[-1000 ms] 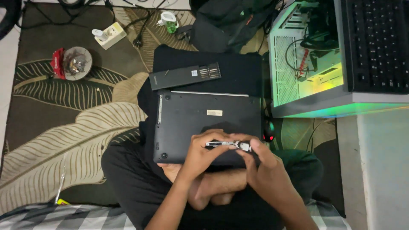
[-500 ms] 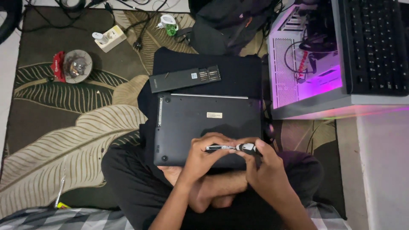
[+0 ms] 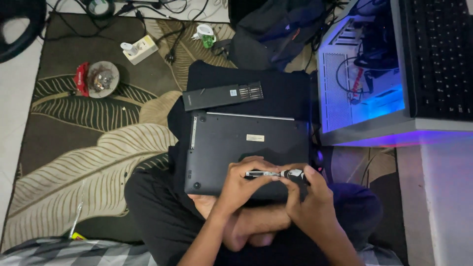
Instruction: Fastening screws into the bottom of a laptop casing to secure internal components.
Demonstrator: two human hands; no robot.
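Both hands meet over the near edge of the laptop (image 3: 246, 148), which lies upside down, base up, across the person's lap. The left hand (image 3: 241, 184) pinches the silvery shaft end of a small screwdriver (image 3: 273, 173) between thumb and fingers; the right hand (image 3: 308, 199) closes round its darker handle end. The tool lies level, just above the laptop's near edge, held between the two hands.

Compared with half a second ago, the hands and screwdriver sit in nearly the same spot over the laptop, with the grip unchanged. The plainest difference is the lit computer case (image 3: 364, 88) to the right: its glow was pink-purple and is now blue, and green a second ago.

A long black bit case (image 3: 221, 96) lies touching the laptop's far edge, as before. On the leaf-patterned rug (image 3: 74, 162) a round dish (image 3: 101, 79) and a white power strip (image 3: 140, 49) stay put.
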